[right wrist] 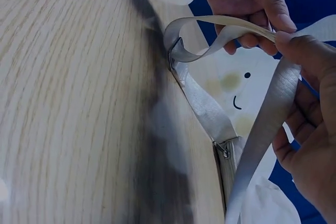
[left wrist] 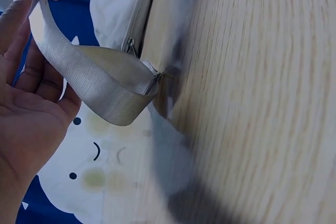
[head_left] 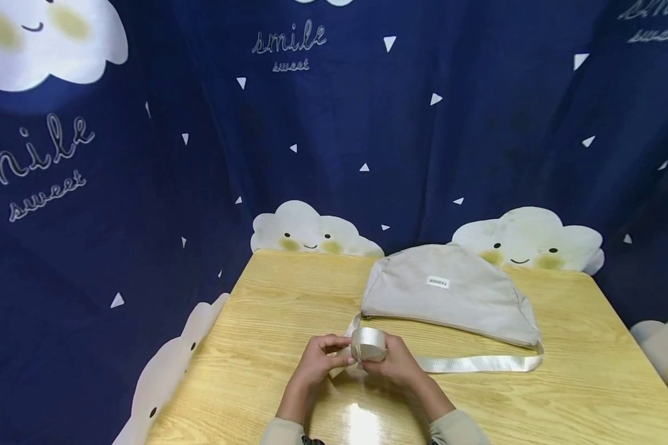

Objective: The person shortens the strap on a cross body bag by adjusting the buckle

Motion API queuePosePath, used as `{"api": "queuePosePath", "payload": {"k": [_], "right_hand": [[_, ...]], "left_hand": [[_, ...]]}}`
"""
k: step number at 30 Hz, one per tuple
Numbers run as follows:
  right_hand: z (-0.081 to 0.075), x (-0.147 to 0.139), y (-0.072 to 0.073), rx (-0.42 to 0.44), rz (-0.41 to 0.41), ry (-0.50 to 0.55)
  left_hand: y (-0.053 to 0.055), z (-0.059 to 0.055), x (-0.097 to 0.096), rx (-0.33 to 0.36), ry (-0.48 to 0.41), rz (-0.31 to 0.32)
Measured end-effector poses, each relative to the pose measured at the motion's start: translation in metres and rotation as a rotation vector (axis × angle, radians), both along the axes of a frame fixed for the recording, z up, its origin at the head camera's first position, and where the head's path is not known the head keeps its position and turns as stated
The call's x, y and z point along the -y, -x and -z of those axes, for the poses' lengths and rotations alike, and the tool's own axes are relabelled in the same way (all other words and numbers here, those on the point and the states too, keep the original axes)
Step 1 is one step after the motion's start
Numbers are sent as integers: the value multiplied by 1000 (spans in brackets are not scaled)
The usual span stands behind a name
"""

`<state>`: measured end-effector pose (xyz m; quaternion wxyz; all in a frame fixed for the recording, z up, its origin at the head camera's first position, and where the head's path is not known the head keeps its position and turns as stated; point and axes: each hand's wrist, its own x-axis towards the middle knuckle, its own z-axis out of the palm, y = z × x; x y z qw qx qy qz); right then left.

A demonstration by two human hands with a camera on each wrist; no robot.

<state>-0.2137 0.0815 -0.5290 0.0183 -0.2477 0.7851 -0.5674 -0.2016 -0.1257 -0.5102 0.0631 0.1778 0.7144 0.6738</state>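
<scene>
A beige shoulder bag [head_left: 445, 293] with a small white label lies on the table, its zipper edge facing me. Its pale webbing strap [head_left: 479, 364] runs along the table to my hands. My left hand [head_left: 318, 363] and right hand [head_left: 398, 364] meet in front of the bag, each pinching the strap between thumb and fingers. Between them the strap stands up in a loop [head_left: 369, 337]. In the left wrist view a slack bend of strap [left wrist: 100, 90] hangs beside my palm. A thin metal slider [right wrist: 175, 51] sits on the strap in the right wrist view, away from the fingertips.
The wooden table [head_left: 245, 383] has a bright glare spot near its front edge. Behind and to the left hangs a dark blue curtain [head_left: 334, 123] with cloud faces and white triangles. A zipper pull [left wrist: 130, 45] shows at the bag's corner.
</scene>
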Motion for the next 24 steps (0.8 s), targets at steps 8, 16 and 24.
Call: {"api": "queuePosePath", "payload": {"k": [8,16,24], "right_hand": [[-24,5,-13,9,42,47],[-37,5,-23,16,120,89],[-36,1,-19,127,146,126]], "left_hand": [[-1,-2,1,-10,12,2],[-4,10,6,-13,60,-62],[-9,14,-4,-16,51,-47]]}}
